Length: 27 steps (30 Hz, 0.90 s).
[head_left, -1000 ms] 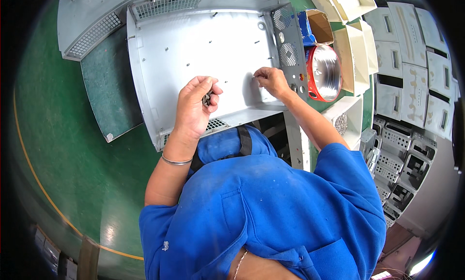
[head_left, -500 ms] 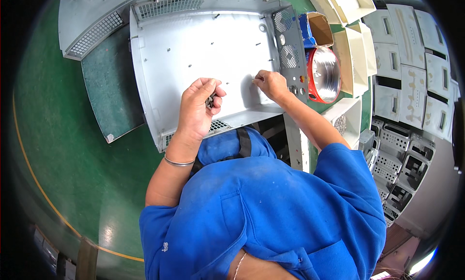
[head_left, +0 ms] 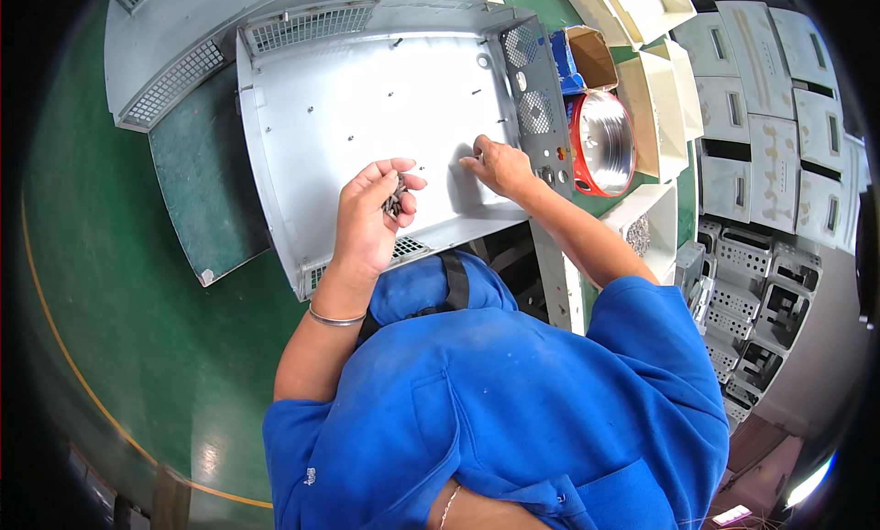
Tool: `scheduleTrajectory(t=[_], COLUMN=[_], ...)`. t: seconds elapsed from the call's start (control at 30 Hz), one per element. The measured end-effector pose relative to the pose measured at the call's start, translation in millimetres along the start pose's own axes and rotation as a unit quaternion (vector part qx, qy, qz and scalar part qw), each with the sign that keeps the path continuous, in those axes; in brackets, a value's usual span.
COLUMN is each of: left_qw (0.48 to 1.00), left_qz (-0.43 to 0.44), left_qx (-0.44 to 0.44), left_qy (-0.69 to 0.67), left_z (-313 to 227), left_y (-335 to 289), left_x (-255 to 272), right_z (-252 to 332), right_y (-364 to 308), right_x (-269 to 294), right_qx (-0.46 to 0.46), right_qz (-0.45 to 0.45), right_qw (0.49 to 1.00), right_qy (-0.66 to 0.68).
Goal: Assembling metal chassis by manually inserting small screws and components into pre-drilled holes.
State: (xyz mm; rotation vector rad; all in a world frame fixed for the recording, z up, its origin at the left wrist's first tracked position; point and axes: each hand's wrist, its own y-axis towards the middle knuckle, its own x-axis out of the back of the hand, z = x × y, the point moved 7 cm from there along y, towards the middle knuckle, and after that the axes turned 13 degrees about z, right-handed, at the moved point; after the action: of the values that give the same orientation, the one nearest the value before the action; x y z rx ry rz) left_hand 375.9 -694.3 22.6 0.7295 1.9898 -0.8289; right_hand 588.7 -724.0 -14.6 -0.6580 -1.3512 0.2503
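My left hand [head_left: 369, 207] is cupped, palm up, around a small heap of metal fasteners [head_left: 396, 198], grey and short like screws or studs. It hovers over the near edge of an open sheet-metal chassis [head_left: 302, 154]. Inside the chassis, near its right wall, my right hand [head_left: 502, 169] reaches down with the fingers drawn together close to the floor panel. Whatever its fingertips hold, if anything, is hidden. Several small studs [head_left: 350, 138] stand up from the pale floor panel. The right wall [head_left: 541, 99] is darker grey, with mesh patches and round holes.
Right of the chassis stand a blue cardboard box [head_left: 587, 60], a red-rimmed round tin [head_left: 605, 143] and cream bins [head_left: 655, 117]. A white bin [head_left: 639, 232] holds small metal parts. Another metal housing [head_left: 174, 81] lies at the far left, by a green board [head_left: 206, 172].
My left hand has loosened slightly, so more of the fasteners show. The right hand's fingers have shifted at nearly the same spot over the panel. The whole view has moved a little.
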Motion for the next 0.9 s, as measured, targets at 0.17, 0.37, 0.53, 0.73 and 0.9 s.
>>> scheduleTrajectory(t=[0.17,0.37,0.53,0.73,0.9], left_qw=[1.000,0.999,0.999,0.996,0.993], left_qz=[-0.013,0.005,-0.008,-0.017,0.001], left_qx=[-0.004,0.020,0.020,0.024,0.040], left_qy=[0.012,0.030,0.038,0.084,0.109], left_z=[0.8,3.0,3.3,2.5,4.9], left_y=[-0.8,-0.2,-0.9,-2.2,-1.1], left_x=[-1.1,-2.1,-0.1,0.0,-7.6], right_z=[-5.1,-2.5,45.4,119.9,113.8], right_y=[7.0,9.3,-17.6,-58.6,-65.0], right_x=[-5.2,-0.5,41.6,70.2,68.1], right_qx=[0.024,-0.048,0.115,0.261,0.240], right_qz=[-0.009,0.076,-0.045,-0.028,-0.044], right_qw=[1.000,0.995,0.969,0.915,0.919], right_qy=[0.000,-0.052,0.216,0.306,0.310])
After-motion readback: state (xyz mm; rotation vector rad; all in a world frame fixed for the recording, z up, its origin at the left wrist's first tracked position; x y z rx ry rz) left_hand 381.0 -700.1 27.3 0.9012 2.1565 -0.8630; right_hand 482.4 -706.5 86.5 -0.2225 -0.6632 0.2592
